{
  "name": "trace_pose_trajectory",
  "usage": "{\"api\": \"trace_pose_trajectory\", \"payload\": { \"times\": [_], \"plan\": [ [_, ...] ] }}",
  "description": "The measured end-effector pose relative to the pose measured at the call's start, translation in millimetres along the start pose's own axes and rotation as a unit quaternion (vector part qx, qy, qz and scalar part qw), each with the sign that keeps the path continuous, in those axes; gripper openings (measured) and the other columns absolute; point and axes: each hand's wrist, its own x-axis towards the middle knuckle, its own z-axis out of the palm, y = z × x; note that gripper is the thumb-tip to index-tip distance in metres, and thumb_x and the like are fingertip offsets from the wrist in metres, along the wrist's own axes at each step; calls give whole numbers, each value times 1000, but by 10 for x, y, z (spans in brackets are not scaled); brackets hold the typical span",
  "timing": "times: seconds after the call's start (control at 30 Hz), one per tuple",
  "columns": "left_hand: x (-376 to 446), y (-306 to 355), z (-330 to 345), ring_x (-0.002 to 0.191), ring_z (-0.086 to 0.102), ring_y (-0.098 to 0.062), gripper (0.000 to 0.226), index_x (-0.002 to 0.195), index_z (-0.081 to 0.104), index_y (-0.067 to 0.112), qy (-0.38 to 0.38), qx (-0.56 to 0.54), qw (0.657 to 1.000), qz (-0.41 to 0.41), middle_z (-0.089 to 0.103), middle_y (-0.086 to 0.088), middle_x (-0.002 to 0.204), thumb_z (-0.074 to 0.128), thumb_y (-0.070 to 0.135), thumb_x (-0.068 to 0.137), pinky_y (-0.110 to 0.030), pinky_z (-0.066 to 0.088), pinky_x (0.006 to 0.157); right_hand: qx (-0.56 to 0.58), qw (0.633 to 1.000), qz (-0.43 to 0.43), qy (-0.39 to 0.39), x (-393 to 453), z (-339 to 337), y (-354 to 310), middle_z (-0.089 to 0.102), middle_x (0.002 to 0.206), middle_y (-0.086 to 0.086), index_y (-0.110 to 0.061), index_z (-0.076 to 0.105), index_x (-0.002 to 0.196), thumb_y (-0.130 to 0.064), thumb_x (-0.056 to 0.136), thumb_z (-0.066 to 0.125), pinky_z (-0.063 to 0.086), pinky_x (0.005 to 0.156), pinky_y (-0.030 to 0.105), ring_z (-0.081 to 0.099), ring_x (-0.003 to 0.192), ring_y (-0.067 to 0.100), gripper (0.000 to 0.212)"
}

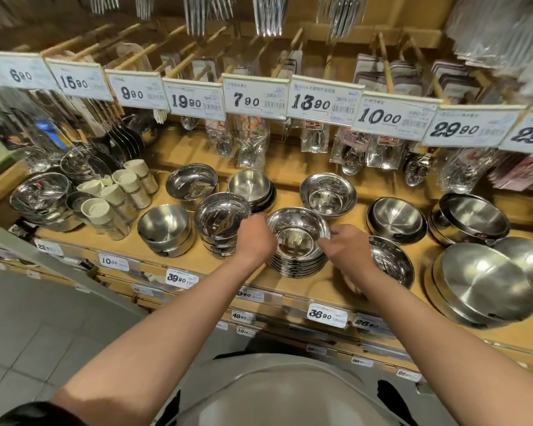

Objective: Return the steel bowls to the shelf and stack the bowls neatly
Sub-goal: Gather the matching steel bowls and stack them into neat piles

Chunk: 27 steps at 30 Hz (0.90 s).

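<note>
Wooden shelf (345, 281) carries the stack of steel bowls (297, 262) at front centre; rigid, light, polished, likely slippery; best held at opposite rims; left hand (254, 239) and right hand (345, 245) pinch the top bowl's (296, 233) rim, fingers curled.

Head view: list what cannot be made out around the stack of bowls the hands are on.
- Left hand: seen from behind, its fingers are hidden, so its grip on the shallow bowl stack cannot be told.
- Bowl under the right hand: the wrist covers much of the shiny bowl.
- Count of bowls in the stack: the rims are too thin and blurred.
- Small print on the 36.90 price tag: too small.
</note>
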Motion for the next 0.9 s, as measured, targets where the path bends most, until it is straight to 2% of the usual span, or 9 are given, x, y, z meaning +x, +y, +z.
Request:
{"api": "trace_pose_trajectory", "payload": {
  "times": [0.13,0.23,0.4,0.53,0.63,0.73,0.8,0.83,0.9],
  "plan": [
    [-17,-8,18,109,66,-36,48,131,61,1,-1,-12,1000,-3,70,-22,118,46,-13,88,-37,56,85,8,1000,-28,4,-1,8,48,46,58,15,-2,48,60,-4,86,65,31,58,34,40,59,23,30],
    [-20,-32,27,110,66,-34,50,135,62,6,-4,-16,1000,-2,70,-19,120,47,-11,90,-34,56,87,29,999,-37,8,-10,9,51,41,54,12,-4,43,57,0,84,64,30,58,34,35,56,22,35],
    [-19,-34,13,111,65,-33,49,134,63,9,-14,-30,999,-19,70,-18,120,47,-8,91,-34,56,89,39,999,-20,5,9,6,48,40,55,12,-3,45,60,0,83,64,25,53,33,33,54,23,30],
    [-19,-8,8,113,65,-32,47,135,62,8,-19,-32,999,-15,70,-16,121,49,-8,92,-30,53,86,50,999,9,5,13,27,51,39,48,4,-7,41,51,-1,83,64,23,49,32,31,49,17,40],
    [-50,13,16,119,62,-33,56,146,51,9,-27,-37,999,-23,65,-17,131,46,-8,92,-35,52,92,52,997,47,-12,13,42,48,59,62,19,10,64,73,-7,86,63,33,56,32,46,59,23,21],
    [-65,16,43,115,61,-36,54,146,47,5,-23,-37,998,-41,64,-20,129,44,-7,93,-41,54,91,44,998,49,-22,46,53,52,72,79,16,6,71,88,-11,88,65,52,66,37,64,72,34,18],
    [-56,9,48,113,61,-35,47,140,51,3,-18,-37,998,-52,64,-20,126,46,-5,94,-39,53,87,52,997,53,-19,46,66,63,75,90,20,6,72,95,-10,89,67,57,78,43,70,85,37,18],
    [-53,6,51,111,62,-34,45,138,53,2,-17,-41,998,-55,65,-19,125,47,-5,93,-36,51,84,69,996,53,-20,41,75,67,74,91,23,7,71,96,-8,89,67,57,78,45,70,84,37,17],
    [-57,8,53,102,61,-30,42,133,56,2,-15,-47,997,-55,66,-18,122,47,-5,92,-32,46,79,108,993,54,-20,30,93,79,72,92,31,13,67,96,-1,87,64,54,68,44,64,73,32,17]
  ]
}}
